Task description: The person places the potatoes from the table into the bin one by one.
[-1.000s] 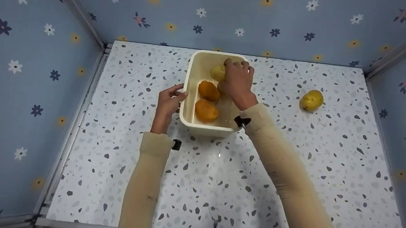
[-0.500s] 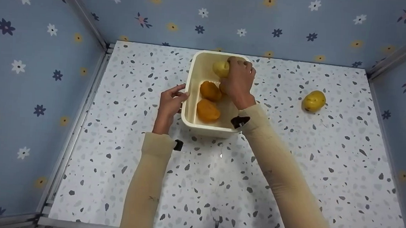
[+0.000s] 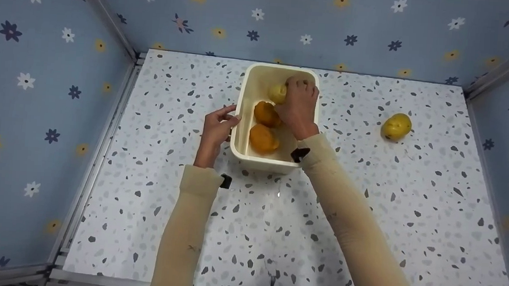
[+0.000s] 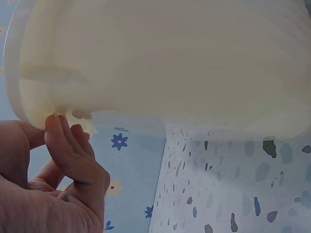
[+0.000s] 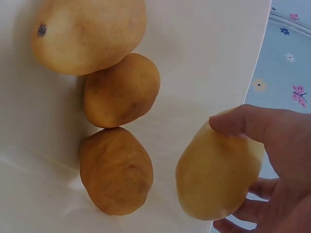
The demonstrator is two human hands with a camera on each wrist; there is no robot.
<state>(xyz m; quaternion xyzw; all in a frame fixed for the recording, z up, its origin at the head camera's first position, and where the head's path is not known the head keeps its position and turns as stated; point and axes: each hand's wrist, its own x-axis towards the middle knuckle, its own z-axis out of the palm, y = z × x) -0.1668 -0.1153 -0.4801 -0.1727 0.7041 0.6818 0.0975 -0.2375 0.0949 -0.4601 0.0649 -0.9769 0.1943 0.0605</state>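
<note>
A cream plastic bin [image 3: 264, 163] stands at the back middle of the table. My left hand [image 3: 215, 127] pinches its left rim between thumb and fingers; the left wrist view shows the fingertips [image 4: 54, 127] against the bin's edge. Inside the bin, my right hand [image 3: 300, 105] grips a pale yellow mango [image 5: 218, 174], thumb on one side and fingers on the other. Orange-looking mangoes lie beside it: one nearer the front [image 3: 262, 139] and one in the middle [image 3: 266, 113]. The right wrist view shows three in a touching row, including a larger mango [image 5: 92, 34].
Another yellow mango [image 3: 397, 126] lies on the speckled white table [image 3: 358, 176], right of the bin. Blue flowered panels [image 3: 297, 26] enclose the back and both sides. A metal frame [image 3: 98, 164] runs along the left edge.
My right hand has risen slightly with the yellow mango, then dipped lower into the bin. An orange edge now shows right of the front mango. My left hand keeps its place on the rim.
</note>
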